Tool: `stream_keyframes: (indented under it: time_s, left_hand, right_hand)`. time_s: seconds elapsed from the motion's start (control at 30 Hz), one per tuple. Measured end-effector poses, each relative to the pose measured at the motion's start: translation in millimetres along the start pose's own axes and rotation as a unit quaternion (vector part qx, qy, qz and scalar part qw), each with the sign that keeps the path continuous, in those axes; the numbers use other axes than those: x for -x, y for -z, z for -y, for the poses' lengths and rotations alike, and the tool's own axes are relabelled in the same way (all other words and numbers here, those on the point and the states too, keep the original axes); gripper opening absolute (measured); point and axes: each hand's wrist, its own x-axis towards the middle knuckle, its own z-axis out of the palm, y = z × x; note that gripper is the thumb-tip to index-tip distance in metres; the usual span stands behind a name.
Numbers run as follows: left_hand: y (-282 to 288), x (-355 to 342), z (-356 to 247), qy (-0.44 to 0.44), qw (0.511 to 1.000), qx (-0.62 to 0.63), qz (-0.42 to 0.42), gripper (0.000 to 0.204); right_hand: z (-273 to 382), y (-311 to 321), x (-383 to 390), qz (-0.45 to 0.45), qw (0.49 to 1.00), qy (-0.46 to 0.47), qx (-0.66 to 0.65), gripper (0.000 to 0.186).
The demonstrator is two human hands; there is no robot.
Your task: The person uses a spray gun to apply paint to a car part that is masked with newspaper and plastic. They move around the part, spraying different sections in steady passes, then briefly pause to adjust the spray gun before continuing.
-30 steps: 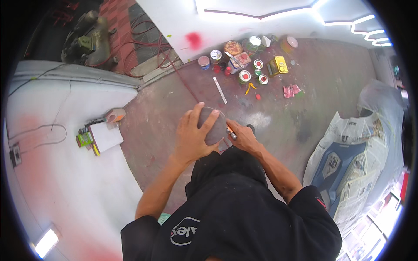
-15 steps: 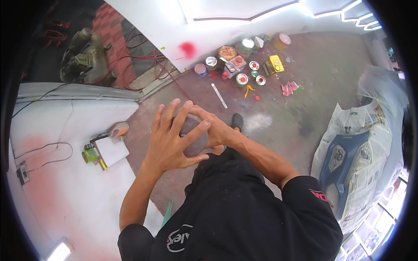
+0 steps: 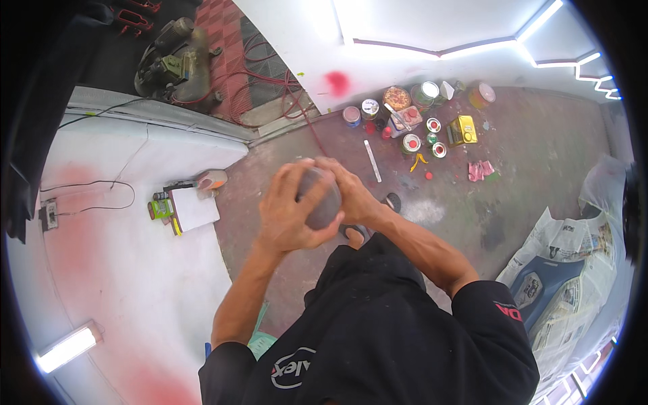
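In front of my body, both hands are around a dark grey, round thing (image 3: 328, 208) with a smooth-looking surface; its exact kind is unclear. My left hand (image 3: 287, 210) lies over its left side, fingers curved across the top and thumb along the lower edge. From the right, my right hand (image 3: 356, 194) grips the far and right side, with its fingertips close to those of the left. Some fingers are blurred, and much of the round thing's edge is hidden behind them.
Several paint cans (image 3: 412, 143), a yellow tin (image 3: 463, 131) and a crumpled pink cloth (image 3: 480, 170) are on the floor ahead. A masked blue-grey panel (image 3: 550, 277) is at right. White sheets (image 3: 193, 207) and a green box (image 3: 160, 208) sit at left; a compressor (image 3: 177, 71) stands beyond the opening.
The view has shifted, so the surroundings appear further right and lower. My left hand's spread fingers have drawn in closer around the grey round thing, which remains between both hands.
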Motion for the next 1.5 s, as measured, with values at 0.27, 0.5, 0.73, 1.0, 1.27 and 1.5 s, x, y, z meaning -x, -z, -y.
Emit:
stream_keyframes:
  time_s: [0.27,0.5,0.73,1.0,1.27,1.5]
  left_hand:
    - [-46.1,-51.3,-34.9,0.301,0.941,0.006,-0.157,0.078]
    - [-27.0,-57.6,-25.6,0.404,0.813,0.309,-0.285,0.071]
    - [-12.1,-53.4,-31.3,0.364,0.807,0.339,-0.319,0.069]
    - [-40.5,-66.1,-43.4,0.242,0.951,0.000,-0.191,0.082]
    - [-77.5,-81.3,-67.6,0.257,0.955,-0.090,-0.118,0.086]
    - [-82.6,-80.3,-80.1,0.256,0.957,-0.085,-0.107,0.085]
  right_hand:
    - [-17.1,-6.0,-26.7,-0.136,0.989,-0.053,-0.031,0.096]
    - [-15.5,27.7,-36.0,-0.116,0.990,-0.062,-0.052,0.124]
    - [-14.5,45.0,-42.0,-0.081,0.993,-0.070,-0.051,0.127]
    - [-17.1,50.5,-38.4,-0.068,0.989,-0.089,-0.100,0.110]
    - [-38.2,45.7,-24.0,-0.082,0.976,-0.103,-0.173,0.086]
    - [-30.0,68.6,-21.6,-0.090,0.996,0.013,0.018,0.085]
